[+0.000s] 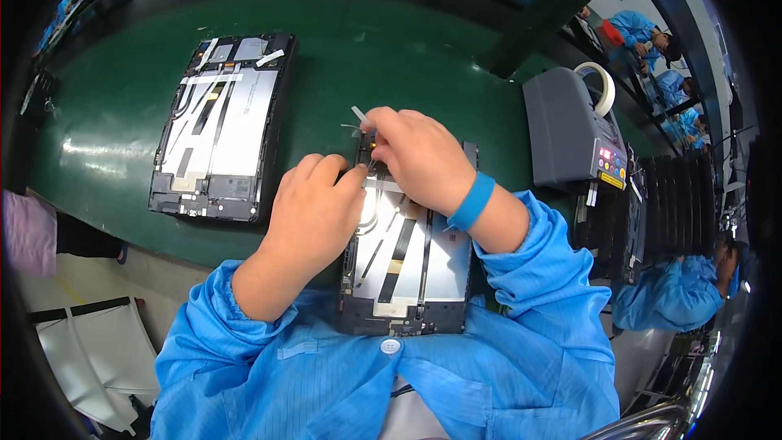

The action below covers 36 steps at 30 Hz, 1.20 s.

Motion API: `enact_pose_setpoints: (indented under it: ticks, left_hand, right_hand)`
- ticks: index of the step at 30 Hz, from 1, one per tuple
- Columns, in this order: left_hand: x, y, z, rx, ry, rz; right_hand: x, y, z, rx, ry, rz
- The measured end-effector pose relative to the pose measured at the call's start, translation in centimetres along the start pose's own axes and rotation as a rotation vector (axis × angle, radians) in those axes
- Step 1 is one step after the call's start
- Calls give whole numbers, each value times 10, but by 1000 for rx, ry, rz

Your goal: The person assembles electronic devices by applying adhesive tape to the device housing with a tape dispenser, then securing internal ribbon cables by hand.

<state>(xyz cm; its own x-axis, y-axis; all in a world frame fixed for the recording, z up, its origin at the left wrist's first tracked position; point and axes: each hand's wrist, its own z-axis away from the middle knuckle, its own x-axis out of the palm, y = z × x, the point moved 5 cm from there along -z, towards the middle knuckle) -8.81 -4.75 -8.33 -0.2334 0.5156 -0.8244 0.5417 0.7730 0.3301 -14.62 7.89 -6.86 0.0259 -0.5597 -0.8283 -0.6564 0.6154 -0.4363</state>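
An opened tablet-like device (407, 265) lies in front of me, its silver inner plate, dark ribbon cables and black frame exposed. Both hands work at its far left corner. My left hand (314, 216) rests over the device's left edge, fingers curled and thumb and forefinger pinched together; what they grip is hidden. My right hand (423, 155), with a blue band (472, 202) on the wrist, is closed over the far end. A thin pale strip (358, 116) sticks out at its fingertips. The parts directly beneath the fingers are covered.
A second opened device (216, 126) lies left on the green table (326, 41). To the right stands a grey tape dispenser (570, 126) with a white tape roll (601, 85). Beyond it are black racks (676, 204). A dark post (554, 12) rises at the back; people in blue work nearby.
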Motion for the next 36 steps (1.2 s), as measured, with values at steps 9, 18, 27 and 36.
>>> enact_pose_setpoints:
  ticks: [9, 18, 27, 36]
  left_hand:
    - [-1, -2, -1, -37, -10, 70]
    - [8, -10, -5, -16, -36, 127]
    - [10, -10, -4, -38, -64, 127]
    - [9, -12, -1, -40, -42, 144]
  right_hand:
    - [-3, 10, 0, 388, -159, -56]
    - [-25, 22, 1, 306, -98, -183]
    - [-8, -9, -7, -184, -130, 108]
    - [-2, 25, 2, 75, -18, -146]
